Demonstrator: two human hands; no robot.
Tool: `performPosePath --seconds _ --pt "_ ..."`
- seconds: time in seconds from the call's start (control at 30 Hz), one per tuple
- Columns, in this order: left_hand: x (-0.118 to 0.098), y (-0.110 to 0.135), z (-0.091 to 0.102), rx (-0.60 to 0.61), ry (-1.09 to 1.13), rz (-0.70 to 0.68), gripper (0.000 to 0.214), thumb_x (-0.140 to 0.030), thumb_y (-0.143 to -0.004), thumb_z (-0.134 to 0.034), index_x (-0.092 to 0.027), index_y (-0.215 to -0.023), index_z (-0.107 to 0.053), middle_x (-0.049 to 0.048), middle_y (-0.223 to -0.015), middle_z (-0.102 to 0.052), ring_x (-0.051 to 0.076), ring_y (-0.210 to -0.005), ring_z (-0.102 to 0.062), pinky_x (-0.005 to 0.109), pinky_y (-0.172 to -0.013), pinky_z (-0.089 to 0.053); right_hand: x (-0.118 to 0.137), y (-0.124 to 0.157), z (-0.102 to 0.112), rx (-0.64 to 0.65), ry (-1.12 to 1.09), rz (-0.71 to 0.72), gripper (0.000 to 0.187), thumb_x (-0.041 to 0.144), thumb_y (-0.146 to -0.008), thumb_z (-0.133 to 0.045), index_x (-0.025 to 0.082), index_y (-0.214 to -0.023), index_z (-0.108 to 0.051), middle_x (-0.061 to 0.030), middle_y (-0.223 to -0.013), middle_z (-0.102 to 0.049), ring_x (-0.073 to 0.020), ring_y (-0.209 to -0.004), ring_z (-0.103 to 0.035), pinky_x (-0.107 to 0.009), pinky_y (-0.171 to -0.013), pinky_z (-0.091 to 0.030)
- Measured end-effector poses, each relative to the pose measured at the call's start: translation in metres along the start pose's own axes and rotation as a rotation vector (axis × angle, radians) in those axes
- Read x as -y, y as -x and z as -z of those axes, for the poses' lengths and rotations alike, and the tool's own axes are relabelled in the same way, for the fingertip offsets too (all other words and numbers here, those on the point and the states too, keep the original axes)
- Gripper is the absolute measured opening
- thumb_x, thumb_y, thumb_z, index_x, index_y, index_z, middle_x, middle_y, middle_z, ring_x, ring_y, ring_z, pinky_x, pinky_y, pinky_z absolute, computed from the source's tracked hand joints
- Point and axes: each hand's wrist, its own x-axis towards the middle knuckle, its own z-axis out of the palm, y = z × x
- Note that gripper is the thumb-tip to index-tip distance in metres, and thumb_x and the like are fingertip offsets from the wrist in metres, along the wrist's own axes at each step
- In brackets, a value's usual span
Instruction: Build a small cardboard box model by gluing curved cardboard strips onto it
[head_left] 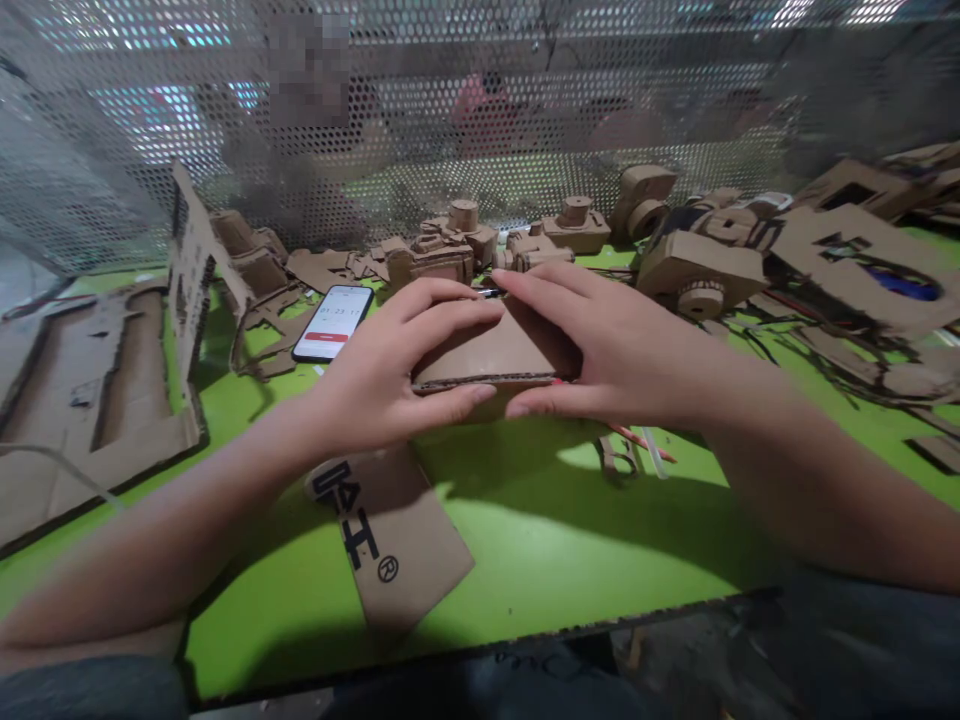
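Both my hands hold one flat folded cardboard piece (504, 352) just above the green table (540, 540). My left hand (397, 365) grips its left end, fingers lying over the top and thumb under the front edge. My right hand (600, 345) grips its right end the same way. The fingertips of the two hands nearly meet on top of the piece. A printed cardboard scrap (394, 535) lies on the table below my left wrist.
A phone (334, 322) with a lit screen lies left of my hands. Several small cardboard models (450, 248) line the back by a perforated metal screen (480, 120). Cut cardboard sheets (90, 390) lie at left, more cardboard parts (847, 250) at right. People sit behind the screen.
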Motion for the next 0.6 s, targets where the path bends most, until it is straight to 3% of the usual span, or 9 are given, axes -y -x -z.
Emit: performPosePath --seconds 0.2,0.37,0.6 --pt "0.0045 0.0017 -0.0017 -0.029 -0.03 -0.013 0.053 -0.055 -0.099 -0.072 -0.027 -0.144 -0.07 0.0135 -0.139 -0.071 0.034 -0.126 -0.068 0.053 -0.112 -0.059 -0.0005 -0.0015 0.0018 -0.009 -0.008 -0.02 0.076 0.078 -0.1 -0.056 0.015 -0.141 -0.067 -0.0188 -0.121 -0.072 -0.0345 -0.105 -0.067 -0.043 -0.086 -0.053" --pt "0.0059 0.0036 -0.0038 -0.063 -0.052 -0.047 0.05 -0.051 -0.101 -0.071 -0.026 -0.145 -0.07 0.0133 -0.14 -0.071 0.031 -0.126 -0.068 0.049 -0.111 -0.059 -0.0008 -0.0039 0.0045 0.019 -0.012 0.007 0.071 0.078 -0.102 -0.052 0.016 -0.132 -0.07 -0.0163 -0.113 -0.071 -0.0315 -0.099 -0.066 -0.039 -0.079 -0.05" --pt "0.0077 0.0034 -0.009 -0.122 -0.022 -0.043 0.049 -0.054 -0.102 -0.07 -0.027 -0.143 -0.071 0.0132 -0.138 -0.072 0.031 -0.126 -0.069 0.049 -0.11 -0.06 -0.0017 -0.004 0.0038 0.038 -0.078 -0.044 0.084 0.081 -0.099 -0.055 0.016 -0.152 -0.062 -0.0191 -0.127 -0.07 -0.0352 -0.111 -0.066 -0.044 -0.091 -0.054"
